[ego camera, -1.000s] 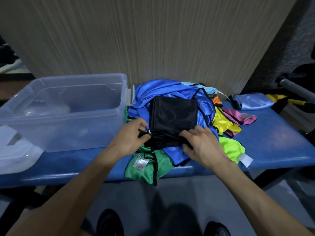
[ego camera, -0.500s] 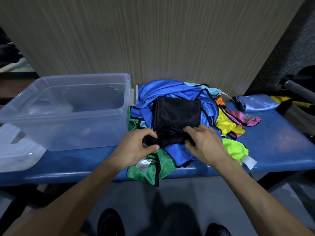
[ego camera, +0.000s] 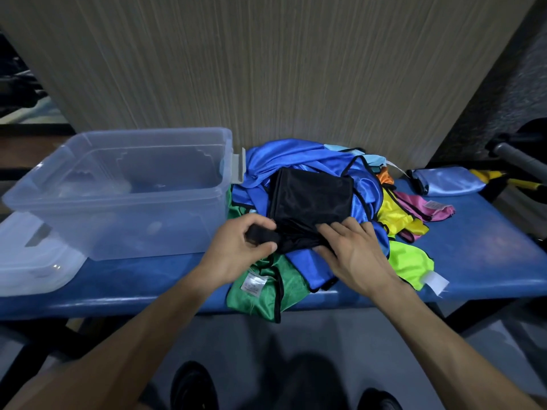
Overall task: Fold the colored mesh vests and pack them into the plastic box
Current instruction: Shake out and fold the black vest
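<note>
Two bare hands on one folded black mesh vest (ego camera: 310, 199), atop a heap of coloured vests on a blue padded bench (ego camera: 485, 247).

Left hand (ego camera: 236, 250) clenched round a black strap end; right hand (ego camera: 352, 250) flat, fingers straight, pressing the near edge. One clear plastic box (ego camera: 124, 190) just left of the heap, one clear lid (ego camera: 32, 258) beside it. Underneath: blue (ego camera: 299, 158), green (ego camera: 260, 288), yellow (ego camera: 393, 214), lime (ego camera: 411, 261), pink (ego camera: 426, 207), orange and pale-blue pieces. Three white sewn labels showing, print too small to read.

We can read no text: the tags on the green vest (ego camera: 260, 294) and pink vest (ego camera: 426, 207) show print too blurred to make out.
</note>
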Motion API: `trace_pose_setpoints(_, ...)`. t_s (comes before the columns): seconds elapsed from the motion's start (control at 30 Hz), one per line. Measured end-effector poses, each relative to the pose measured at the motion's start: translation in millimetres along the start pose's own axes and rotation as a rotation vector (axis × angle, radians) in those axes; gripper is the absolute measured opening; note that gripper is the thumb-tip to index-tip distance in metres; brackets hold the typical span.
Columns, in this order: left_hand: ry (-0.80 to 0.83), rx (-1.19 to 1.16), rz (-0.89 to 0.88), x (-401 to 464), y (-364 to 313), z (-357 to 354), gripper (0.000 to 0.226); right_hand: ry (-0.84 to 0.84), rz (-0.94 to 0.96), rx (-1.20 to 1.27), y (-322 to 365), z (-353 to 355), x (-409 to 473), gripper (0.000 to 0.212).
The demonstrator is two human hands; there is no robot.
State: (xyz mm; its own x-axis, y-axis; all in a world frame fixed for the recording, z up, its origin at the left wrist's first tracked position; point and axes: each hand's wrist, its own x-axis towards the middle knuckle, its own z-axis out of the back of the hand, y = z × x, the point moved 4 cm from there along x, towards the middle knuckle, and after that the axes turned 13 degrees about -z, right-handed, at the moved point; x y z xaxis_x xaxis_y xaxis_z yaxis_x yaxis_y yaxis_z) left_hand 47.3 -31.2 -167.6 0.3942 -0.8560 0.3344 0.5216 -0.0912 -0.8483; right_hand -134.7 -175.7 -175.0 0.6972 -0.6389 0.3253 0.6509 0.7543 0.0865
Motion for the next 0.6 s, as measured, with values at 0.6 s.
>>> trace_pose_setpoints(0.6, -0.189, -0.426, 0.2, 9, -18, -23, 0.024, 0.088, -0.057, 0.213, -3, 22, 23, 0.038)
